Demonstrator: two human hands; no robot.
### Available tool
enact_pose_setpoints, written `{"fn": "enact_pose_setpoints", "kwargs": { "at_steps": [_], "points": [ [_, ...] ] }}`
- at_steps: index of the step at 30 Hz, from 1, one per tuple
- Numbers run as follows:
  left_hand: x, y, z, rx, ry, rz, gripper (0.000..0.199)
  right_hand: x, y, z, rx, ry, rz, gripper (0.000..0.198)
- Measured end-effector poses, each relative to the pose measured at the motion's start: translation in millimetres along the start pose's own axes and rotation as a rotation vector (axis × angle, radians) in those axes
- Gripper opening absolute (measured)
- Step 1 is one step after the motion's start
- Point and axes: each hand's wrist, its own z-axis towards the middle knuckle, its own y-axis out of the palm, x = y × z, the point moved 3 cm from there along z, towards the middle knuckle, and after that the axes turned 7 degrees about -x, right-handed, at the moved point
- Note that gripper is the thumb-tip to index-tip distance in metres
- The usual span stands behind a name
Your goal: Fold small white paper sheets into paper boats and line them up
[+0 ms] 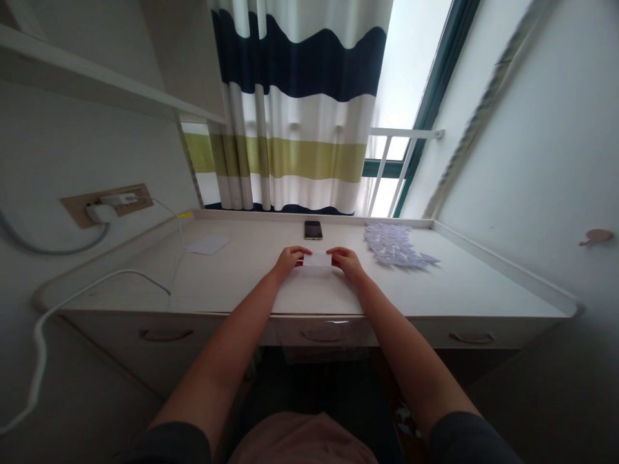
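Observation:
Between my two hands, just above the white desk, is a small white sheet of paper [318, 259]. My left hand [291, 259] pinches its left edge, thumb and fingers together. At the opposite edge my right hand [345, 260] has the same kind of pinch. The sheet is held level and spans the gap between the hands. Beyond it lies a dark phone [313, 230], flat on the desk. To the right of my right hand rests a pile of folded white paper pieces [394, 245], many with pointed ends.
The white desk [232, 280] has a raised rim and drawers below. Loose white paper [207, 244] lies at the left. A white cable [97, 281] hangs over the left edge, near a wall socket [109, 205]. Behind the desk hangs a striped curtain [300, 116].

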Motion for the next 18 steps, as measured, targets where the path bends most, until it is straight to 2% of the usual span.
{"fn": "enact_pose_setpoints", "kwargs": {
  "at_steps": [5,8,13,15,18],
  "points": [
    [0.4,1.8,-0.8,-0.011,0.016,0.061,0.018,1.0,-0.5,0.1,0.024,0.011,-0.047,0.012],
    [2.2,2.3,-0.8,-0.023,0.089,0.209,0.024,-0.3,1.1,-1.0,0.026,0.011,-0.107,0.017],
    [12.6,2.8,-4.5,0.049,0.301,0.481,0.034,-3.6,6.5,-3.4,-0.054,0.039,-0.209,0.02],
    [15.6,4.2,-6.9,0.059,0.337,0.536,0.039,-5.0,8.4,-4.0,-0.089,0.024,-0.25,0.022],
    [16.0,7.4,-8.5,0.009,0.337,0.565,0.042,-5.8,10.7,-4.3,-0.122,-0.005,-0.313,0.024]
  ]
}}
